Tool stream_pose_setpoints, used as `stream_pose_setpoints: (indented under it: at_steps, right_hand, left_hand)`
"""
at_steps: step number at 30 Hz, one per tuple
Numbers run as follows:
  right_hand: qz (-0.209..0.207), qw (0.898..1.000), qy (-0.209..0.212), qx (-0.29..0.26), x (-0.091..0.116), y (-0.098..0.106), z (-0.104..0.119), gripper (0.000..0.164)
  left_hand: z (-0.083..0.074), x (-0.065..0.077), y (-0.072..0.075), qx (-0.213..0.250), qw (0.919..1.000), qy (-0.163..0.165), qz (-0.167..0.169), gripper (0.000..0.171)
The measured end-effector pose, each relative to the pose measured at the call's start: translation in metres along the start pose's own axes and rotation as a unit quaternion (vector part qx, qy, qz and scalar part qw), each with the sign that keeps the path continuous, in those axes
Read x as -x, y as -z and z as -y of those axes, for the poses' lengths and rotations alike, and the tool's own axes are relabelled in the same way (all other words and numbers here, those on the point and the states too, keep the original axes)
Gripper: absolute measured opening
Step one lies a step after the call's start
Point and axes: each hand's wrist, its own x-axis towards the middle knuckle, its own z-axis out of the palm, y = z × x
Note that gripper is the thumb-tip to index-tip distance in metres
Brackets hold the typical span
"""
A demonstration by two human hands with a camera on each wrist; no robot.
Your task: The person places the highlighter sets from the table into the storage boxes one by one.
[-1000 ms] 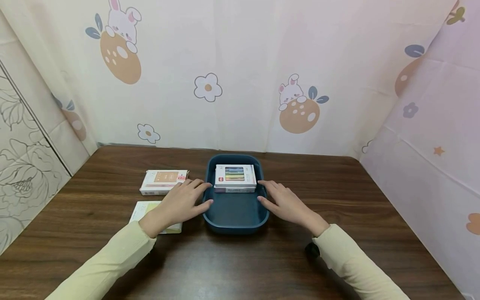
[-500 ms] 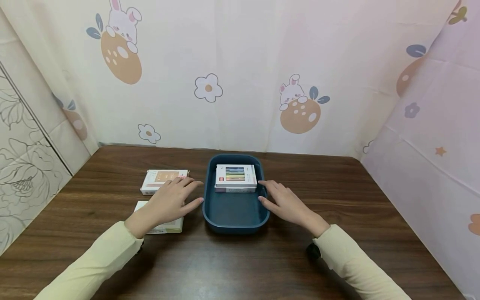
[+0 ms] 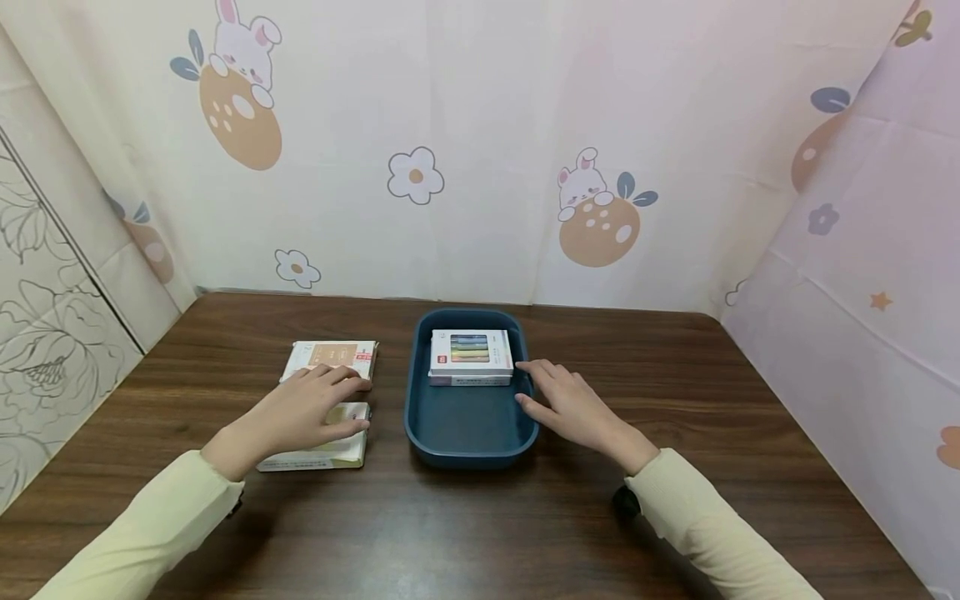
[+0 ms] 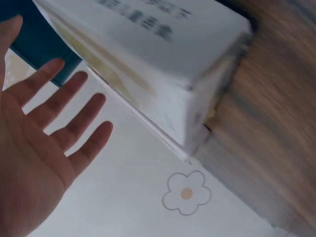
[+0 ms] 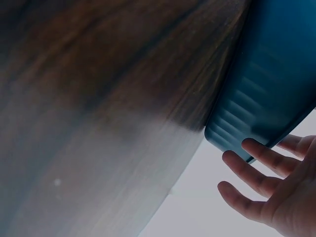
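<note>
The person's left hand point(image 3: 296, 412), fingers spread and gripping nothing, hangs over the yellow-and-white box point(image 3: 330, 458) on the wooden table point(image 3: 480, 533), with a tan-labelled white box point(image 3: 300, 356) just behind. The right hand point(image 3: 573, 408), likewise loose and holding nothing, has its fingertips at the right rim of the blue tray point(image 3: 472, 458) (a white box with a multicoloured front point(image 3: 495, 354) lies in its far half).

- Tray point(image 3: 471, 429) between the left hand point(image 3: 288, 421) and right hand point(image 3: 572, 406): dark blue.
- Inner box point(image 3: 470, 357): white, multicoloured striped panel, red mark.
- Far box point(image 3: 332, 355), beyond the left hand: white, tan panel, red patch.
- Near box point(image 3: 333, 455), partly hidden by that hand: white, yellow-green.
- Desk point(image 3: 450, 533): dark brown wood grain.
- Curtain point(image 3: 495, 225) beyond both hands: cream, rabbits, tan fruits, flowers.
</note>
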Motion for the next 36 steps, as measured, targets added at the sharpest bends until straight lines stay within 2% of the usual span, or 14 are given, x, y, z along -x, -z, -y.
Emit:
stream_pose_setpoints:
  at_steps: [7,14,20,28,36]
  right_hand:
    - [0.002,1.000,-0.004,0.015,0.000,0.000,0.001,0.053]
    - [0.004,1.000,-0.006,0.012,0.000,0.000,0.001,0.053]
    - [0.006,1.000,-0.006,0.013,0.000,-0.001,0.001,0.053]
    - [0.003,1.000,-0.002,0.014,0.001,-0.001,0.000,0.052]
    - [0.002,1.000,-0.002,0.014,0.001,0.000,0.000,0.052]
  left_hand:
    - [0.010,0.012,-0.003,-0.003,0.9992,-0.026,0.028,0.061]
    - [0.016,0.021,-0.008,0.016,0.9985,-0.046,0.025,0.073]
    - [0.019,0.024,-0.010,0.028,0.9973,-0.057,0.037,0.082]
    - [0.021,0.026,-0.013,0.020,0.9958,-0.088,0.017,0.080]
    - [0.020,0.025,-0.013,0.029,0.9946,-0.099,0.009,0.078]
